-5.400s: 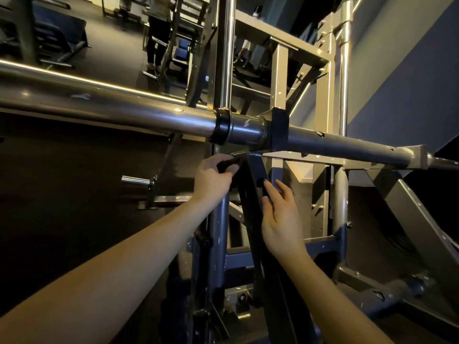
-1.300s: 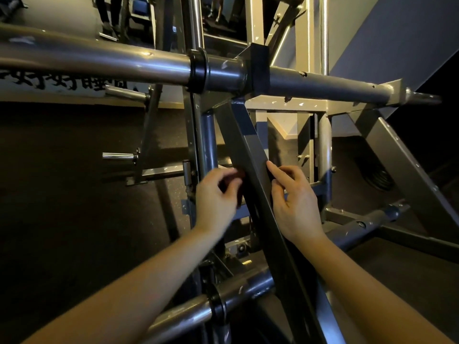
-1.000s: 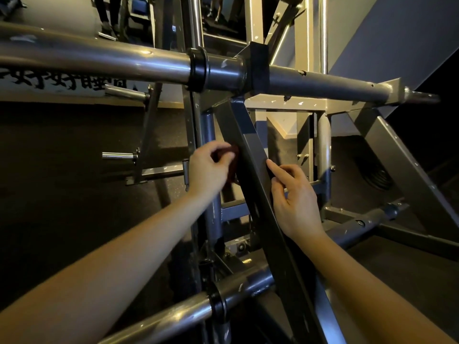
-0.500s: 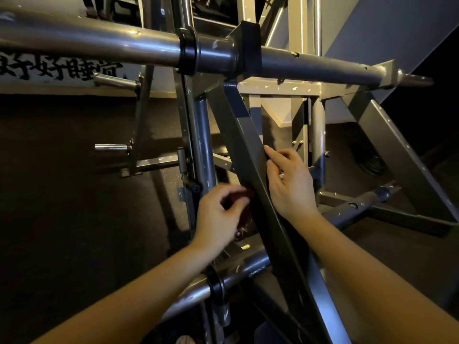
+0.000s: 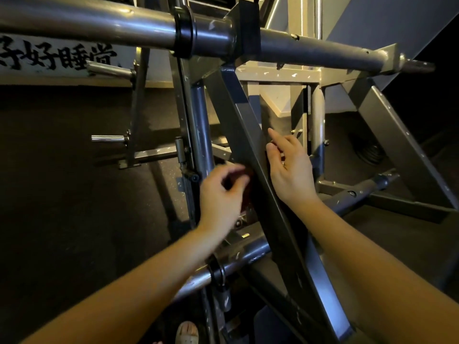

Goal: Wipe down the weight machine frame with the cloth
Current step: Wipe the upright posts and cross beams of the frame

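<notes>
1. Surface: the floor (image 5: 62, 194) is dark and matte, and it spreads wide to the left of the weight machine frame (image 5: 246, 33).
2. Room: a white sign (image 5: 57, 55) with black characters runs along the far left. A grey wall (image 5: 385, 21) slopes across the upper right.
3. Frame members: a horizontal bar (image 5: 99, 23) spans the top. A diagonal brace (image 5: 246, 125) descends from its junction toward the lower right. An upright tube (image 5: 201, 125) stands just left of the brace, and a lower bar (image 5: 248, 254) crosses behind the brace.
4. Cloth position: the dark red cloth (image 5: 247, 192) lies against the left face of the diagonal brace, in the narrow gap between brace and upright tube.
5. Hands: the left hand (image 5: 221, 194) is blurred and grasps the cloth with curled fingers. The right hand (image 5: 290, 170) rests on the brace's right edge with the index finger straight, holding nothing.
6. Edges: a chrome peg (image 5: 106, 138) projects over the open floor on the left. A second brace (image 5: 397, 140) bounds the right side.
</notes>
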`<state>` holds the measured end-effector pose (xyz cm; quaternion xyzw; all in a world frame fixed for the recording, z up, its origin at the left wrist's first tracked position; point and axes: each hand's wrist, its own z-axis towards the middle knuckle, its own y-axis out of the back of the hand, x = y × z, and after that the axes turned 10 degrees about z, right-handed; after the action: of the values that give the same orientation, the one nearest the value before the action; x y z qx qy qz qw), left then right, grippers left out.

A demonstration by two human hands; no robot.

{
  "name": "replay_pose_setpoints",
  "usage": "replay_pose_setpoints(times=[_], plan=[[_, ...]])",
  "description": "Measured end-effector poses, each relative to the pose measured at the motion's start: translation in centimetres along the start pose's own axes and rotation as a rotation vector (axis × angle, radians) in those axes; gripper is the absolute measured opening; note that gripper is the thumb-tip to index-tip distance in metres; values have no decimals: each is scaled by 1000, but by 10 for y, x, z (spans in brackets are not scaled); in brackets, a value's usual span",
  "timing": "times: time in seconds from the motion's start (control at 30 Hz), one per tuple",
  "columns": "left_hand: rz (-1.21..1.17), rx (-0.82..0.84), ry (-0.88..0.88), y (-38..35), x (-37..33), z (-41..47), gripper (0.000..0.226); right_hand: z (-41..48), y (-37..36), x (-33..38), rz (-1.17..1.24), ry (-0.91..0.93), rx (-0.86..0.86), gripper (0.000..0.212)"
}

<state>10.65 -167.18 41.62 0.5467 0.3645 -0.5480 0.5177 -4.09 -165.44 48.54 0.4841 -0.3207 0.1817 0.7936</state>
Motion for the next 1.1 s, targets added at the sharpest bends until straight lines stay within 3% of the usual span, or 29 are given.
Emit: replay_pose_setpoints(times=[0.13,0.33,0.57,0.77,1.0,1.1], plan=[[-7,-132,-20,-4,-8,17,23,0,-2,0,-17,-1,0,43],[-13,118,11,-8,2,-56,32,1,-1,2,-42,-2,7,42],[-67,-137,41,-5,-6,26,24,2,-2,1,-59,-13,-7,42],[-100,144,161,-12,4,-68,34,3,-1,1,-56,-23,-8,44],[-94,-132,70,-9,-5,24,24,1,-2,2,-66,-26,-24,43],[-85,-34,116,-20,3,-30,29,3,-3,3,-77,-22,-13,43]])
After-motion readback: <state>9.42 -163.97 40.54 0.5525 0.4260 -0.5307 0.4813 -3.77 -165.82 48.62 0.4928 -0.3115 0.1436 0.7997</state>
